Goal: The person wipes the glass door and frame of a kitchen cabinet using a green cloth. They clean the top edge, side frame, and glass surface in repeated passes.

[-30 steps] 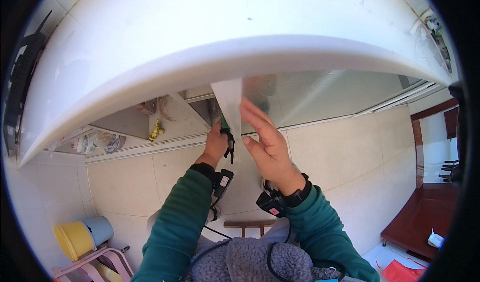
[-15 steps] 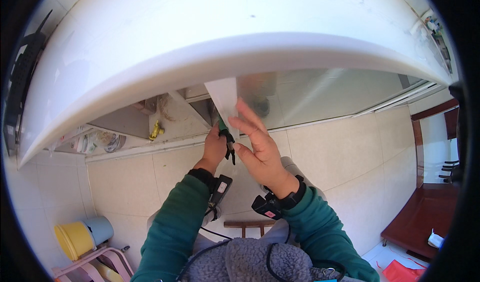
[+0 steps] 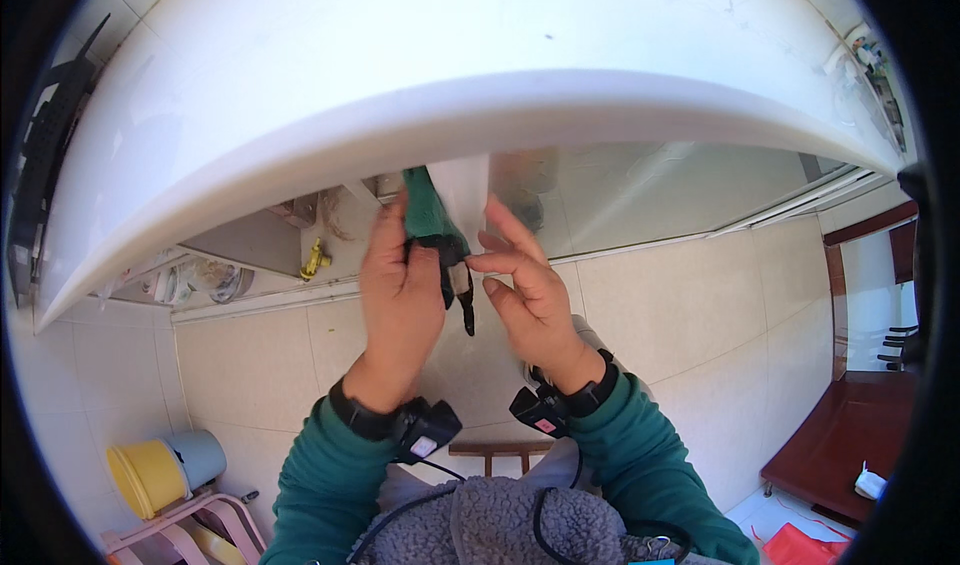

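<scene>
A green cloth-like piece with black edging and a black strip hanging from its lower end (image 3: pixel 425 210) is in my left hand (image 3: pixel 395 300). The thumb lies across it and the fingers wrap behind; I cannot make out its exact kind. A narrow tan part shows at its lower end. Just right of it stands a white upright strip (image 3: pixel 465 190), the edge of a cabinet door or frame. My right hand (image 3: pixel 535 300) is beside the strip, fingers apart, with one fingertip close to the black end of the green piece. Whether it touches is unclear.
A white counter (image 3: pixel 480 25) overhangs the low cabinet. Its right side has a glass pane (image 3: pixel 640 190); the left opening shows a yellow valve (image 3: pixel 316 259) and bagged items (image 3: pixel 205 277). A wooden stool (image 3: pixel 500 450), yellow bucket (image 3: pixel 148 477) and dark red bench (image 3: pixel 830 440) stand around.
My left hand has come up and turned, bringing more of the green piece into view. The fingers of my right hand have bent and moved lower, nearer the piece's black end.
</scene>
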The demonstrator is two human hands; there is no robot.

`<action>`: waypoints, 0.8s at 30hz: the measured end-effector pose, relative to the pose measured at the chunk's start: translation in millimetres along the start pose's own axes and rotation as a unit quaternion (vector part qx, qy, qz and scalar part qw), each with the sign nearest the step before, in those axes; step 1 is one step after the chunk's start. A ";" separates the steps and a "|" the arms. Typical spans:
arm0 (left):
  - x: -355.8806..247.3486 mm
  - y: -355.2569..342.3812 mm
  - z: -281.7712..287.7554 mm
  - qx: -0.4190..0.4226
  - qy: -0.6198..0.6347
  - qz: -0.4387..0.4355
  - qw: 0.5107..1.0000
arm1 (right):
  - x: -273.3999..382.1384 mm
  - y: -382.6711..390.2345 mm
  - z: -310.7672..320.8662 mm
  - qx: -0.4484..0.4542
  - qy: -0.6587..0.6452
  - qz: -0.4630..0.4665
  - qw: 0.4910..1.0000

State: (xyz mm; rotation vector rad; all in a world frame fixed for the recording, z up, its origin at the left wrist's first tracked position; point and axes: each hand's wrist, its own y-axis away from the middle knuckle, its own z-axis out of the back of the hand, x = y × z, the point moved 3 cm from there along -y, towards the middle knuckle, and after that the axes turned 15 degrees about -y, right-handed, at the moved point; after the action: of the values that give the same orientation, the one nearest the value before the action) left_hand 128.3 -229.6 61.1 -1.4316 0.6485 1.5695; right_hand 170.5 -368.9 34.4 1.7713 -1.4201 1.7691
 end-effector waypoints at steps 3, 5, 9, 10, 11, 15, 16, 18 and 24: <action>-40.8 -2.6 10.7 -0.056 -0.081 -0.130 0.987 | 0.9 0.2 0.3 -0.011 -0.016 -0.006 1.000; -44.6 -7.0 7.3 -0.104 -0.193 -0.219 0.951 | 0.6 0.5 1.0 -0.019 -0.026 -0.018 0.999; -6.8 1.8 -4.2 -0.095 -0.334 -0.255 0.903 | 0.4 1.1 2.8 -0.003 -0.030 0.013 0.999; 9.2 4.2 -7.0 -0.063 -0.313 -0.224 0.921 | -0.5 1.0 3.7 -0.002 -0.031 0.014 0.999; 26.4 6.4 -10.4 -0.029 -0.294 -0.181 0.938 | -1.6 1.4 4.6 -0.005 -0.033 0.011 0.999; 84.9 10.1 -23.2 0.037 -0.298 -0.074 0.951 | -4.9 1.5 6.6 -0.011 -0.047 0.023 0.999; 92.7 11.6 -24.7 0.022 -0.302 -0.109 0.947 | -5.3 1.4 6.9 -0.011 -0.045 0.024 0.999; 108.9 13.9 -28.8 0.010 -0.303 -0.129 0.944 | -5.1 1.4 7.7 -0.015 -0.041 0.028 0.999; 156.2 35.3 -11.5 0.184 0.186 0.340 0.904 | -4.3 3.7 10.1 -0.017 -0.015 0.026 0.999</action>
State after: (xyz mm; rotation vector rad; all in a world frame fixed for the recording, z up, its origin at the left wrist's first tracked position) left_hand 113.2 -215.3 -98.1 -1.2804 1.7241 1.5504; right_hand 174.9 -376.5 26.7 1.7665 -1.5113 1.7404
